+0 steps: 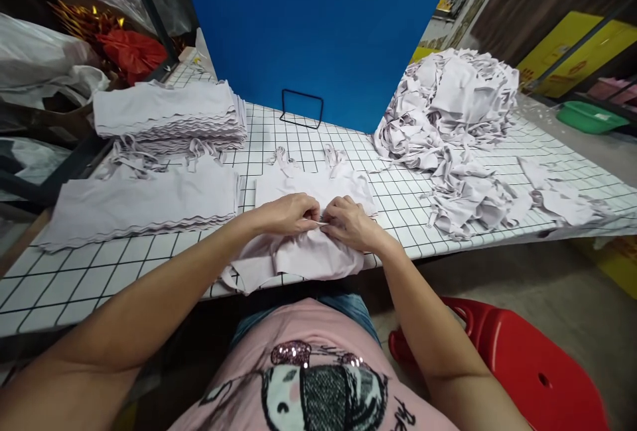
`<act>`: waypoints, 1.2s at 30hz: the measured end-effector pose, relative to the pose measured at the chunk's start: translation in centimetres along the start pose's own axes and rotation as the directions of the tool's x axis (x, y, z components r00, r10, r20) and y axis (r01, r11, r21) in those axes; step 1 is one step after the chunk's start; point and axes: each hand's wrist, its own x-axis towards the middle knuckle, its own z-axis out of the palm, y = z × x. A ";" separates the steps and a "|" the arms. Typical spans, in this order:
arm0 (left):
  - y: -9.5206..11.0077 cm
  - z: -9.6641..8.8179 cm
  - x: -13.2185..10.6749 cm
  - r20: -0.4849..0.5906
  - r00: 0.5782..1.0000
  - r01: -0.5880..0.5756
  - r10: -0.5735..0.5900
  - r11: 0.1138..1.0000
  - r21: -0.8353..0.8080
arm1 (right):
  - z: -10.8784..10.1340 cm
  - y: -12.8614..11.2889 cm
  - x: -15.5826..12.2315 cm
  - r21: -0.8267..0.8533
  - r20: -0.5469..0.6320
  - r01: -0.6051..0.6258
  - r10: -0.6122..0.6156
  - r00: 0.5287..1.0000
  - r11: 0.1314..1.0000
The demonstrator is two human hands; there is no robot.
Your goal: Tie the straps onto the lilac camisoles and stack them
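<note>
A pale lilac fabric piece (303,255) lies at the near edge of the white gridded table (99,272), bunched and hanging slightly over the edge. My left hand (291,213) and my right hand (351,224) meet at its middle, both with fingers curled and pinching the cloth. A second flat lilac piece with straps (318,182) lies just beyond my hands.
Two neat stacks of lilac pieces sit on the left: one near (144,202), one farther back (169,116). A loose heap of the same fabric (448,113) fills the right. A black wire stand (302,108) is at the back, a red plastic stool (522,365) beside me.
</note>
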 end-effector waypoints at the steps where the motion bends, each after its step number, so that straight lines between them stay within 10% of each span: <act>1: 0.1 -0.2 -0.1 0.016 1.000 -0.004 0.006 0.996 -0.086 | -0.3 0.2 0.1 0.092 0.011 0.015 -0.016 1.000 0.996; 5: -0.3 -1.5 -1.1 0.123 0.992 0.023 0.042 0.876 -0.481 | -2.2 1.3 -0.8 0.546 0.007 0.015 -0.022 1.000 0.838; 10: -1.5 -4.0 -3.1 0.256 0.963 0.083 0.081 0.817 -0.571 | -5.5 2.6 -3.1 0.782 -0.031 -0.004 0.046 0.998 0.623; 20: 3.2 -2.5 0.7 0.166 0.942 -0.124 0.291 0.763 -0.634 | -7.0 -1.3 -0.7 0.496 -0.080 0.136 -0.111 0.991 0.857; 29: -1.2 -5.5 -4.3 0.224 0.974 0.148 -0.011 0.781 -0.607 | -10.5 2.6 -4.3 0.476 -0.205 -0.006 0.117 0.972 0.880; 36: -2.5 -8.1 -6.8 0.017 0.993 0.112 -0.118 0.876 -0.468 | -11.3 4.2 -3.6 0.429 -0.267 -0.018 0.146 0.953 0.903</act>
